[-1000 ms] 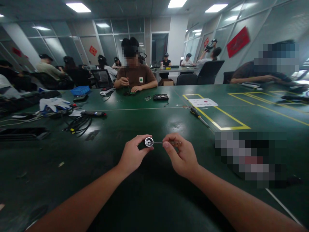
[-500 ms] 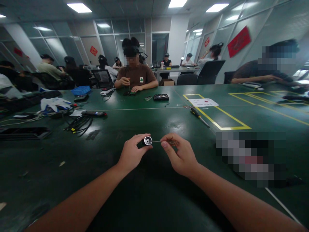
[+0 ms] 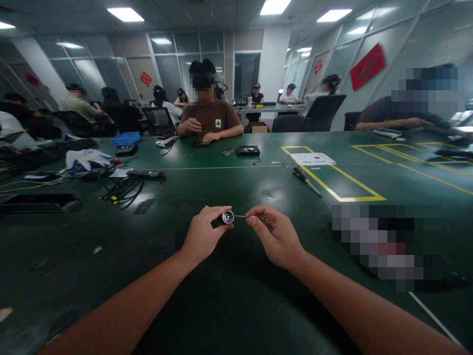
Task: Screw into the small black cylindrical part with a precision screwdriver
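Observation:
My left hand grips a small black cylinder with a silver rim between thumb and fingers, its hollow end facing me. What sits inside the rim is too small to make out. From the other side, my right hand pinches a small screwdriver with an amber see-through handle. Its thin shaft points left, and the tip meets the cylinder's right edge; whether it goes in is hidden. Both hands are held above the green table.
A larger yellow-black screwdriver lies right of centre, near a white paper. A pixelated object is close on the right. Black cables, white gloves and a blue basket stand left. A co-worker sits opposite.
The whole view has shifted slightly down and right. The cylinder has turned a little in my left hand; the screwdriver stays at its edge.

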{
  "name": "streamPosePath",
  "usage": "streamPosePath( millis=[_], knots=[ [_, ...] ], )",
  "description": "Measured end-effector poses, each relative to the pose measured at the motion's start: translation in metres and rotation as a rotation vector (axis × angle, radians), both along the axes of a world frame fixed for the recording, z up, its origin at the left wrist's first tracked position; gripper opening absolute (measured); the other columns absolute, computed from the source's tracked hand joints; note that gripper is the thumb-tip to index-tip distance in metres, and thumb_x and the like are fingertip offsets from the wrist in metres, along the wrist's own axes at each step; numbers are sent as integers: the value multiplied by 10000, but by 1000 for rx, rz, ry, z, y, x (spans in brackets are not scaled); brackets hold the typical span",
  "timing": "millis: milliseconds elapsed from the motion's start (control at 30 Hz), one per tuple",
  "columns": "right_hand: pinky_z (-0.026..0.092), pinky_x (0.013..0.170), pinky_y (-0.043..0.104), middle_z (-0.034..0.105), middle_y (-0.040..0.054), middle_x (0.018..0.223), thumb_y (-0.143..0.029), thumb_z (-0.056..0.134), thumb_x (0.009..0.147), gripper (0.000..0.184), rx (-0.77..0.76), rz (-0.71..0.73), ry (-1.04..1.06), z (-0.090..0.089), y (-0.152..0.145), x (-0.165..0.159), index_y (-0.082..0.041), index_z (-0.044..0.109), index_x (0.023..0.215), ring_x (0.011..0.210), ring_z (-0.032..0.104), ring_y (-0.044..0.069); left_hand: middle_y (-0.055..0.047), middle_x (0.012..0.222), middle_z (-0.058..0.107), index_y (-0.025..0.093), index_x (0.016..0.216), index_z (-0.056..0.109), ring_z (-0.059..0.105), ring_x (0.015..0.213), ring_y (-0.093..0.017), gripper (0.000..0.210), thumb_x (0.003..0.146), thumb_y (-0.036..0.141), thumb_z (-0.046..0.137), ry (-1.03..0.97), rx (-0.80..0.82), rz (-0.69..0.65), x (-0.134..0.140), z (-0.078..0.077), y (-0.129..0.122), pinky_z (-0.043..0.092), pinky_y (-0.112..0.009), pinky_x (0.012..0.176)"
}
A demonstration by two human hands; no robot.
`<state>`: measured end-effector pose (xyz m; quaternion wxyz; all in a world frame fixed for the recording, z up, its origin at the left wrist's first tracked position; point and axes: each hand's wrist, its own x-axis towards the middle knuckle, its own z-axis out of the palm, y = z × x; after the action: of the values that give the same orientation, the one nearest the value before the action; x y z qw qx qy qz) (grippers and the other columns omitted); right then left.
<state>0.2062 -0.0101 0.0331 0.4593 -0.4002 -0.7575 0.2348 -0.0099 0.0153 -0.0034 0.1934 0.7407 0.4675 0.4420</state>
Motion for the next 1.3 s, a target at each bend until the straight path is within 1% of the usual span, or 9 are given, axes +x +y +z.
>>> streamPosePath(
  millis=[233,500,600,667,800,967,1033,1167,1300],
  knots=[
    [493,655,303,708,28,823,-354,563,1015,181,-22,42,43,-3,2,2,-215,671,973,727,667,181,-54,1187,761,272,1197,747,688,1121,-262,407,812,152,803,14,-12,12,1,1,0,460,-526,1111],
    [548,723,330,740,40,893,-313,607,984,87,30,-38,23,-3,1,-1,-231,609,1012,790,721,199,-51,1229,757,265,1205,733,682,1162,-261,393,829,172,798,75,13,-1,2,4,-2,348,-586,1174],
    [570,715,339,767,41,895,-334,679,940,202,24,-96,86,-1,-1,-4,-244,541,1056,783,758,213,-52,1244,753,272,1204,729,685,1181,-265,384,834,199,799,81,-3,-13,3,6,-2,294,-617,1197],
    [563,653,325,769,21,808,-357,690,939,230,-6,-126,102,1,-2,-5,-248,528,1060,703,761,208,-53,1246,752,277,1208,726,683,1196,-265,387,834,209,800,82,-14,-21,3,6,-3,255,-631,1214],
    [515,544,302,707,-32,644,-350,681,948,186,-30,-156,82,2,-3,-6,-243,579,1061,523,691,172,-59,1256,747,280,1218,722,674,1217,-272,395,836,210,796,81,-29,-30,4,7,-4,237,-647,1219],
    [546,641,319,723,6,740,-346,590,999,149,58,-43,109,-1,-3,-1,-225,662,1050,662,716,181,-62,1260,745,282,1207,727,674,1216,-279,383,837,206,790,72,-41,-34,3,7,-4,244,-650,1217],
    [539,639,315,723,8,742,-355,583,1004,179,55,-49,104,-1,-2,0,-226,702,1043,665,705,180,-57,1262,745,284,1213,724,671,1219,-273,384,842,206,786,79,-42,-36,3,7,-4,244,-648,1218],
    [547,696,339,774,45,897,-355,641,968,179,61,-71,39,-1,-1,0,-238,751,1047,778,725,211,-44,1252,748,296,1219,717,675,1205,-255,372,867,182,750,120,-19,-34,2,6,-3,218,-663,1223],
    [553,698,340,761,38,822,-381,622,975,195,-61,-46,115,-2,1,-4,-227,736,1007,742,714,202,-34,1245,748,319,1207,721,680,1181,-238,376,884,128,696,206,60,-46,0,5,-2,210,-665,1227]
  ],
)
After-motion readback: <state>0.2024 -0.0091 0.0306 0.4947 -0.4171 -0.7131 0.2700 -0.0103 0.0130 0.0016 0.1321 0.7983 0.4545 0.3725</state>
